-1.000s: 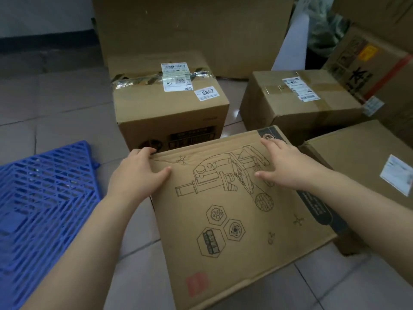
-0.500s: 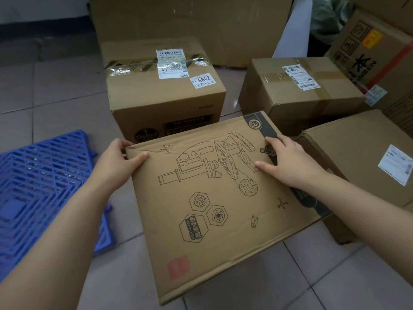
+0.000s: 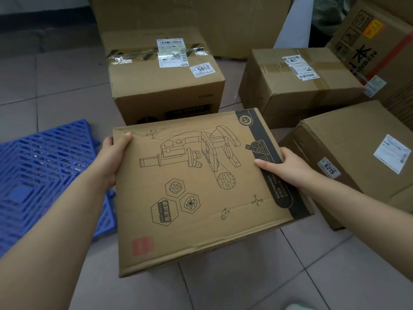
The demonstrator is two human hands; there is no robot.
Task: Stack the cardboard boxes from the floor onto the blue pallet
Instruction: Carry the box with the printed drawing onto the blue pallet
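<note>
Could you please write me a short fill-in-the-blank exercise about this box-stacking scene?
1. The box held by both hands is printed with a drawing of a ____.
2. The pallet lying on the floor is coloured ____.
3. The left hand grips the box's ____ edge, while the right hand grips the opposite one.
4. The sticker on the taped box behind reads ____.

Missing words: microscope; blue; left; 5842

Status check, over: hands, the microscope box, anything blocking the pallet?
Left hand and right hand grip the microscope box by its sides. Blue pallet sits left, bare where visible. Nothing seen between box and pallet.
</note>
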